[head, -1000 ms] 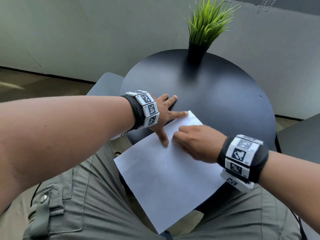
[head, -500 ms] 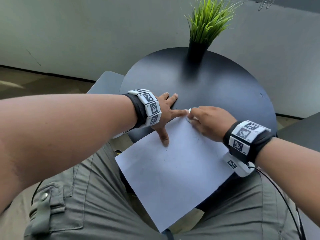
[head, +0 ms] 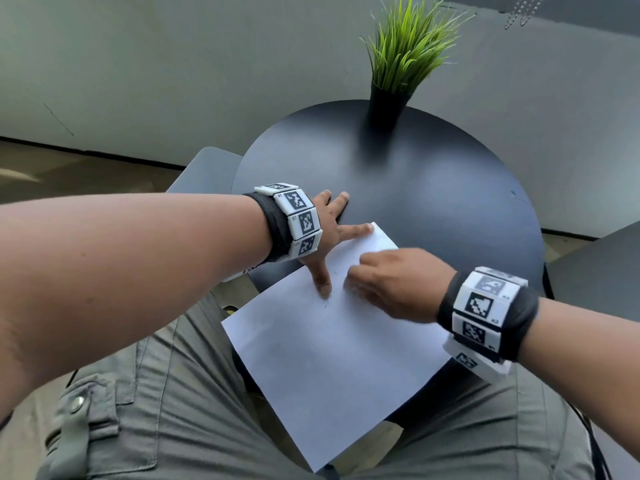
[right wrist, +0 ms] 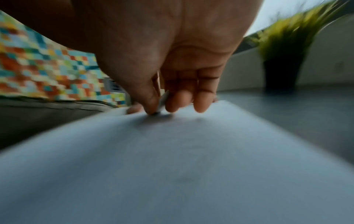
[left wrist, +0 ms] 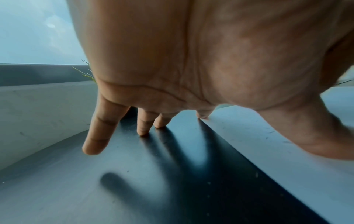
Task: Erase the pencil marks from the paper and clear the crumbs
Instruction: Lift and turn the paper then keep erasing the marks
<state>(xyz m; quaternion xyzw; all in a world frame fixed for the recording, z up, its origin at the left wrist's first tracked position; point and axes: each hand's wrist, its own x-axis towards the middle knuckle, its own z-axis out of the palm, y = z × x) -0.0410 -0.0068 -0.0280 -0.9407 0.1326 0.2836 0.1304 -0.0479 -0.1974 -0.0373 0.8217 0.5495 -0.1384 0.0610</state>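
A white sheet of paper (head: 332, 351) lies on the round black table (head: 433, 202), its near corner hanging over my lap. My left hand (head: 329, 237) lies spread flat, thumb and index finger pressing the paper's far left part, the other fingers (left wrist: 143, 125) on the table. My right hand (head: 384, 278) is on the paper beside the left thumb, pinching a small whitish eraser (right wrist: 162, 101) whose tip touches the sheet (right wrist: 172, 159). Faint pencil marks (head: 325, 306) show near the left thumb. In the right wrist view the scene is motion-blurred.
A black pot with green grass-like plant (head: 398, 64) stands at the table's far edge. A grey chair seat (head: 204, 171) sits left of the table, another dark surface (head: 602, 268) at right. A grey wall runs behind.
My right hand slid from the paper's middle up to the far corner, then back down beside the left thumb. The left hand has stayed put.
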